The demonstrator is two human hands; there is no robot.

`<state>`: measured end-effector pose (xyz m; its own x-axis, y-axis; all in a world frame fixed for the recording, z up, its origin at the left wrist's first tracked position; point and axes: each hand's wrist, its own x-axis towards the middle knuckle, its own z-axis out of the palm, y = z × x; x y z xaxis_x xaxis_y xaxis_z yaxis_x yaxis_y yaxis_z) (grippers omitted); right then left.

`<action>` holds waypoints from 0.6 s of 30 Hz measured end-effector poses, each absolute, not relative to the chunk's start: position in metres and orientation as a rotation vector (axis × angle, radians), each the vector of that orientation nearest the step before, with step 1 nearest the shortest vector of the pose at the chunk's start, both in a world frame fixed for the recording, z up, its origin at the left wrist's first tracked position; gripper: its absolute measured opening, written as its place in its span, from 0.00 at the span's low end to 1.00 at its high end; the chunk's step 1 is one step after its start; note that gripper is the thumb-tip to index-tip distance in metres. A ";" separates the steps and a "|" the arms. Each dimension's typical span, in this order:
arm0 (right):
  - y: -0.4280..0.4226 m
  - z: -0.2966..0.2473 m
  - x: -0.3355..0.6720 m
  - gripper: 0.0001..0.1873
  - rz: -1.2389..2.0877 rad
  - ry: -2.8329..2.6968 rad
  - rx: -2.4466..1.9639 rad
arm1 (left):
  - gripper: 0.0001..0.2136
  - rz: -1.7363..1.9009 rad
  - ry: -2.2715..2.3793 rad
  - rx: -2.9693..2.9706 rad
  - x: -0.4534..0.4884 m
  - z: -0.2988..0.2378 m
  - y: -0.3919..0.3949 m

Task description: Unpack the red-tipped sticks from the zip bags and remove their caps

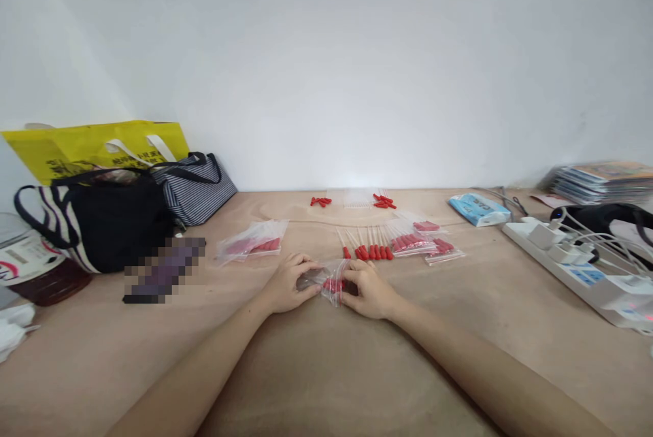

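A small clear zip bag (334, 293) with red pieces inside lies between my hands at the middle of the table. My right hand (371, 289) is closed on its right end, fingers and thumb curled round the edge. At the other end, the fingers and thumb of my left hand (292, 285) grip the clear plastic. Just beyond is a row of thin pale sticks with red ends (377, 251). Filled zip bags (415, 241) with red contents lie to the right of that row, and more bags (255, 239) lie to the left.
Loose red pieces (321, 202) lie near the wall. On the right are a blue packet (478, 209), a power strip (576, 270) with cables and stacked booklets (605, 182). A black bag (112, 219), striped bag (196, 185), yellow bag (96, 144) and jar (41, 267) stand left.
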<state>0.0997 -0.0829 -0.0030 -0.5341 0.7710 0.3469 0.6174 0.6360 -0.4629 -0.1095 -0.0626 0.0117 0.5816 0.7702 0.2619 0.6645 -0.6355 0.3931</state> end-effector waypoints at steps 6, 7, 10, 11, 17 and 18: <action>-0.081 -0.007 0.108 0.04 0.348 -2.203 -1.121 | 0.19 0.523 1.179 2.521 -0.115 0.013 -0.063; -0.080 -0.007 0.110 0.05 0.363 -2.196 -1.103 | 0.21 0.494 1.182 2.528 -0.116 0.013 -0.063; -0.080 -0.009 0.113 0.09 0.374 -2.235 -1.055 | 0.25 0.391 1.197 2.584 -0.116 0.015 -0.064; -0.081 -0.009 0.112 0.10 0.381 -2.244 -1.048 | 0.25 0.356 1.197 2.597 -0.115 0.015 -0.065; -0.084 -0.007 0.104 0.06 0.451 -2.222 -1.027 | 0.22 0.188 1.187 2.614 -0.105 0.010 -0.070; -0.084 -0.007 0.104 0.06 0.454 -2.226 -1.037 | 0.23 0.174 1.192 2.627 -0.104 0.009 -0.070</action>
<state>0.1039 -0.0838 -0.0069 -0.4895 0.7754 0.3990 0.5571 0.6300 -0.5410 -0.1042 -0.0704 0.0093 0.6580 0.7530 0.0049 0.7231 -0.6337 0.2749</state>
